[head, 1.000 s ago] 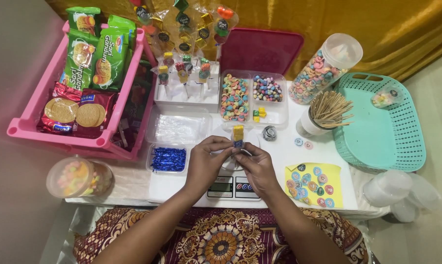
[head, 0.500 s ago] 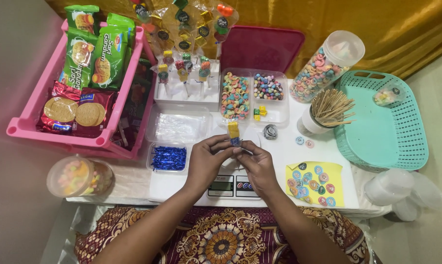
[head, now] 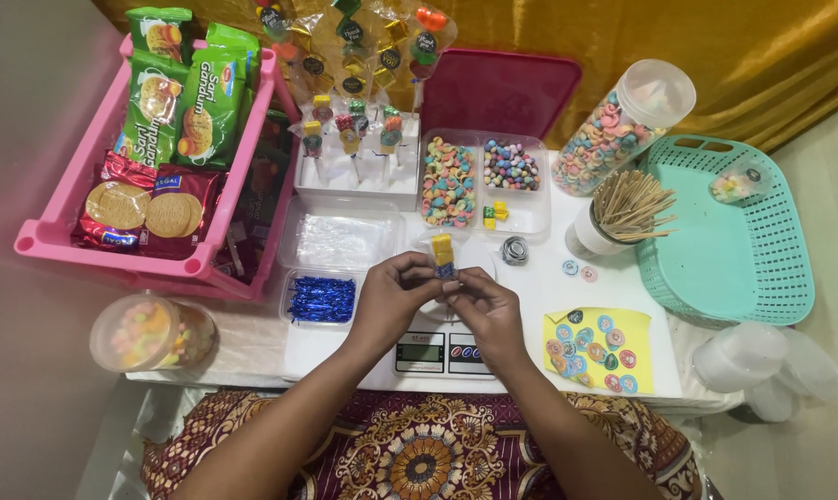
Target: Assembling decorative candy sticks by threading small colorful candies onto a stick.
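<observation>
My left hand point(head: 393, 298) and my right hand point(head: 485, 308) meet over a white kitchen scale point(head: 434, 352) in the middle of the table. Between their fingertips they pinch a small candy stick point(head: 443, 256) with yellow pieces on top and a blue bit below, standing upright. Both hands have fingers closed on it. Just beyond it lies a small roll of silver tape point(head: 514, 250). A clear tray of blue foil twist ties point(head: 320, 298) sits just left of my left hand.
A pink basket point(head: 113, 255) of biscuit packs stands at left, a teal basket point(head: 729, 245) at right. Behind are wrapped candy sticks in a white stand point(head: 354, 171), trays of coloured cereal rings point(head: 448, 181), a tall jar point(head: 621, 125), a cup of wooden skewers point(head: 623, 208) and a yellow sticker sheet point(head: 597, 347).
The candy stick has stayed between both hands over the scale; the fingers have shifted slightly around it, with no clear travel.
</observation>
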